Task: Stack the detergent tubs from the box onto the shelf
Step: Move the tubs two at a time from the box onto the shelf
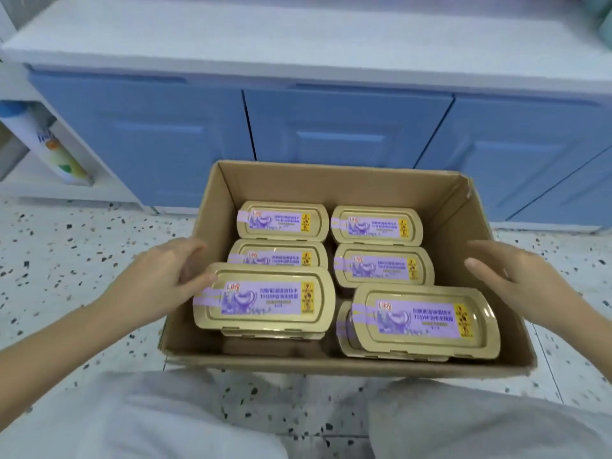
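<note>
An open cardboard box (331,180) sits on the floor in front of my knees. Inside lie several gold detergent tubs with purple labels, in two columns. The near-left tub (265,299) rides higher than the others, and the near-right tub (424,321) lies on top of another. My left hand (159,276) reaches over the box's left wall, fingers apart, with its fingertips touching the near-left tub's left end. My right hand (516,279) hovers open over the box's right wall and holds nothing. A white shelf top (298,38) runs across the back.
Blue cabinet doors (347,127) stand right behind the box, under the white top. At the left is an open white shelf unit with a spray bottle (49,144) lying tilted in it. The floor is speckled terrazzo (66,243). My knees in light trousers fill the bottom.
</note>
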Motion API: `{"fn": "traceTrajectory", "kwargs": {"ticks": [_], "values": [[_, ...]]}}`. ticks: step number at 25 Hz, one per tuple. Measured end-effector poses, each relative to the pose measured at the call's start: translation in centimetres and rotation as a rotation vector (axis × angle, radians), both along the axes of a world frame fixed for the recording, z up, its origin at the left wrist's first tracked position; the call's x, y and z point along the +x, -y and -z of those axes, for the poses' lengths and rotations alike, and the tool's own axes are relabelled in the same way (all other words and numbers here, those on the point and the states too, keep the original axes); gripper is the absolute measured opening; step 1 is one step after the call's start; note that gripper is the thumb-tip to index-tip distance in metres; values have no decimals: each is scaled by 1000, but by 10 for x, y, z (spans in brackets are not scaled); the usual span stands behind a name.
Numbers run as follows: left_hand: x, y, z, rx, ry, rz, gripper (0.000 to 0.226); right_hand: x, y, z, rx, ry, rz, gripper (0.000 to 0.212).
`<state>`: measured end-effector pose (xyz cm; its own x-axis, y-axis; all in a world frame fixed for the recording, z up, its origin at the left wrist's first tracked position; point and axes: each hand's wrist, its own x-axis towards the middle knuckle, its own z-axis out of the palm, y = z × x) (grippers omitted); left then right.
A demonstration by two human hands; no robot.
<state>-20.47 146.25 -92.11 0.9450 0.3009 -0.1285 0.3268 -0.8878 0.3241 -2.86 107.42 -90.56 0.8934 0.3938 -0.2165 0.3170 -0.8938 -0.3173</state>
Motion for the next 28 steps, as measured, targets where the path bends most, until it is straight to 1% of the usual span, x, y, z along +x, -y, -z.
{"fn": "traceTrajectory", "kwargs": {"ticks": [1,2,4,6,9,11,12,13,15,16,17,18,21,23,28], "values": [[-8,5,6,-35,-15,1,42,-9,8,10,10,-28,28,113],[-13,9,11,-64,-22,-11,37,-18,13,18,8,-37,55,105],[-21,14,18,-84,-7,-89,32,-30,19,33,3,-27,111,74],[-23,14,22,-76,-10,-164,31,-37,23,44,22,-30,154,52],[-23,16,31,-127,-79,-158,27,-36,26,53,43,-96,223,42],[-24,16,38,-244,-130,-190,29,-34,25,56,64,-172,247,26],[-25,18,42,-356,-163,-233,32,-34,24,58,88,-211,262,19],[-25,21,47,-515,-183,-315,33,-34,23,60,121,-239,282,16],[-22,31,53,-883,-152,-584,19,-34,24,64,204,-266,340,14],[-20,36,55,-1020,-106,-709,12,-35,24,66,252,-284,382,15],[-18,38,57,-1097,-64,-786,11,-36,24,67,297,-315,431,17],[-16,39,58,-1135,-39,-824,13,-36,24,68,328,-351,476,20],[-14,40,57,-1130,-30,-801,18,-35,22,69,351,-427,548,33],[-14,41,56,-1109,-42,-768,16,-36,21,68,351,-419,547,40],[-12,39,44,-1001,-31,-664,19,-38,20,62,369,-333,493,40]]}}
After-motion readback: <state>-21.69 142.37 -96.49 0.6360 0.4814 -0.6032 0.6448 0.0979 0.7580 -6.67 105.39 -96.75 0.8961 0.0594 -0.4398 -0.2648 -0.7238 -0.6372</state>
